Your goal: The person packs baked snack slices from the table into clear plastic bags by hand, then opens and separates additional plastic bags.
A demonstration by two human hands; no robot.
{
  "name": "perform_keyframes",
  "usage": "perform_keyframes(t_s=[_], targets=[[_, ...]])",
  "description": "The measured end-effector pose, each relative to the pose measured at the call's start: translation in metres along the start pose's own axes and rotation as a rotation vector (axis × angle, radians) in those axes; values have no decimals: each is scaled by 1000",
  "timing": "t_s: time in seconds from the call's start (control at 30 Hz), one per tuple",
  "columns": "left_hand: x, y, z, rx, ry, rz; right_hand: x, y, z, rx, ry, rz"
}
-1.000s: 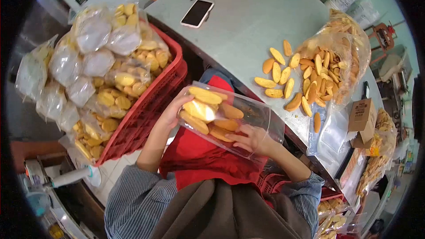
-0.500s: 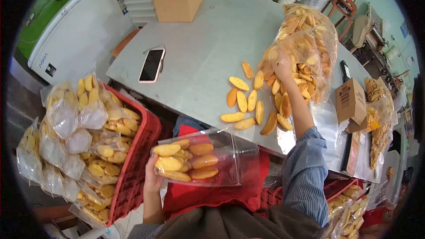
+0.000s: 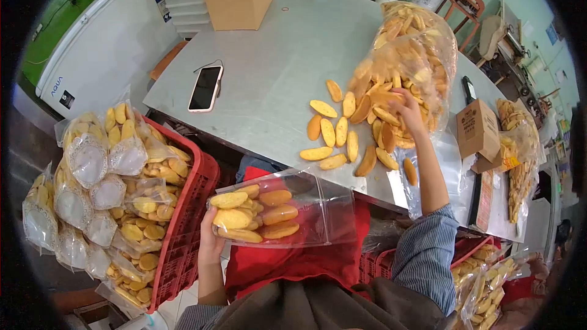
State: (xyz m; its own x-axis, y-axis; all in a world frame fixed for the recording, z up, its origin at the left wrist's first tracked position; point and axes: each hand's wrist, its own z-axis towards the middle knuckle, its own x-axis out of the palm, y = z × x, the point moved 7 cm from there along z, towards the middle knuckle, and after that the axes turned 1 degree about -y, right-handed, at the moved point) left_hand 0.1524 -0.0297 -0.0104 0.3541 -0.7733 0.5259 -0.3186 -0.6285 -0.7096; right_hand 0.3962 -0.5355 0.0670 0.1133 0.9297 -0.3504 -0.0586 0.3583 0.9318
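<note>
My left hand (image 3: pixel 211 232) is closed on the lower left end of a clear plastic bag (image 3: pixel 333 211), held tilted above my lap. Several yellow-brown toasted bread slices (image 3: pixel 280 214) lie in rows inside it, and its right part holds none. My right hand (image 3: pixel 408 110) is at the heap of bread slices (image 3: pixel 391 125) by the mouth of a large clear sack (image 3: pixel 428 55). Its fingers are spread and curved over the slices, touching them; no slice is plainly gripped. Loose slices (image 3: pixel 327 131) lie on the metal table left of that hand.
A red crate (image 3: pixel 199 177) piled with filled bags (image 3: pixel 85 159) stands at my left. On the table (image 3: pixel 263 85) are a phone (image 3: pixel 206 88), a large carton (image 3: pixel 241 0), a small box (image 3: pixel 478 128) and another slice bag (image 3: pixel 520 177). A white freezer (image 3: pixel 104 49) stands behind.
My right hand has drawn back from the sack's mouth, and its fingers have spread. More slices show spilled onto the table. The left hand still holds the bag.
</note>
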Motion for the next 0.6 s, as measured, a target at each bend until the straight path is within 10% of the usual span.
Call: perform_keyframes(t_s=[0.5, 0.6], targets=[[2, -6, -3, -81, 59, 18, 170, 69, -215, 323, 922, 394], [10, -6, -5, -166, 141, 68, 193, 89, -213, -558, 733, -167]])
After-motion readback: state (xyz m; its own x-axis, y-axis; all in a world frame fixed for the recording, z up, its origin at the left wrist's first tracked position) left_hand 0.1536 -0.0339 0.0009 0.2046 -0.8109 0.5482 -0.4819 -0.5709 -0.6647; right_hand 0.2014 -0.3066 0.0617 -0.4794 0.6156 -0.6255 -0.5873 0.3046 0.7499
